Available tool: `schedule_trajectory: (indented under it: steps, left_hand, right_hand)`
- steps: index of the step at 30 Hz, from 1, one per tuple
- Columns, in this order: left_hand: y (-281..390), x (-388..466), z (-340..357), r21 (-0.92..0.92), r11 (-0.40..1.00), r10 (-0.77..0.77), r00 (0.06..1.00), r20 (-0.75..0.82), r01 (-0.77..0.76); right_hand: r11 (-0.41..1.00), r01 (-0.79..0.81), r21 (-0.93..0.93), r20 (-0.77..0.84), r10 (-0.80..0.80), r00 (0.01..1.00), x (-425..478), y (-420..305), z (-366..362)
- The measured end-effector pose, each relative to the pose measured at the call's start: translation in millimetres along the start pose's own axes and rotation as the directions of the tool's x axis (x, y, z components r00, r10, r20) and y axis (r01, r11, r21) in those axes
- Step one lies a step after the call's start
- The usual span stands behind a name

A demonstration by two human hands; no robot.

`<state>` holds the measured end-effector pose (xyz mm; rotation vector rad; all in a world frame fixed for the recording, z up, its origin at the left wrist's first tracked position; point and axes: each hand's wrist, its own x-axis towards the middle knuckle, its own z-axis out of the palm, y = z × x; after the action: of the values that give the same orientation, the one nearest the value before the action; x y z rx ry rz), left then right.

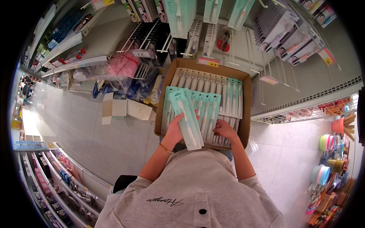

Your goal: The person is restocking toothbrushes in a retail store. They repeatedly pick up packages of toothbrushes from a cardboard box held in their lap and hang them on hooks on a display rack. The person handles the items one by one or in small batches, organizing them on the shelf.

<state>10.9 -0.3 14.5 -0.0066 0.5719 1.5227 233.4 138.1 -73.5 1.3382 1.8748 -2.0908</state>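
My left hand (175, 128) holds a few teal-backed toothbrush packs (186, 124), fanned a little and tilted over the left part of an open cardboard box (245, 94). At the box's front right, my right hand (225, 129) has its fingers at the lower edge of a teal toothbrush pack (211, 119) lying in the box; whether they grip it is hard to tell. Rows of packed toothbrushes (205, 79) fill the box, some with pale backings and others teal. The box sits in front of my body, below the hanging display.
Pegboard hooks ahead carry teal toothbrush packs (178, 17) and, at right, more boxed toothbrushes (281, 31). A price tag (209, 61) overhangs the box's far rim. Bare hooks (288, 74) jut out at right. An opened small carton (122, 108) lies left of the box.
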Motion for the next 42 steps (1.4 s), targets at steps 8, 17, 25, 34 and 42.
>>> schedule_trajectory:
  steps: [8, 17, 25, 34, 42]
  left_hand:
    - [0.1, 1.1, -1.9, -0.018, 1.000, 0.003, 1.000, 0.011, -0.003]
    - [-3.1, 6.2, -4.1, 0.043, 0.999, 0.016, 0.999, 0.045, -0.018]
    - [-3.3, 4.0, -18.8, 0.007, 0.999, 0.052, 0.988, -0.143, -0.051]
    - [-3.3, 5.0, -16.4, 0.094, 0.994, 0.066, 0.990, -0.123, -0.054]
    - [-2.8, 4.3, -11.4, 0.101, 0.993, 0.082, 0.979, -0.186, -0.064]
  right_hand:
    - [0.710, -0.075, -0.701, -0.330, -0.229, 0.916, -40.8, -52.8, 19.4]
    - [0.937, 0.347, 0.043, -0.018, -0.347, 0.938, -29.9, -70.4, 64.5]
    - [0.922, 0.356, 0.149, -0.316, -0.297, 0.901, -20.2, -56.0, 28.8]
    - [0.957, 0.260, -0.128, -0.588, -0.284, 0.758, -10.8, -1.2, -40.2]
    - [0.947, 0.261, -0.185, -0.529, -0.320, 0.786, -3.2, 10.8, -39.0]
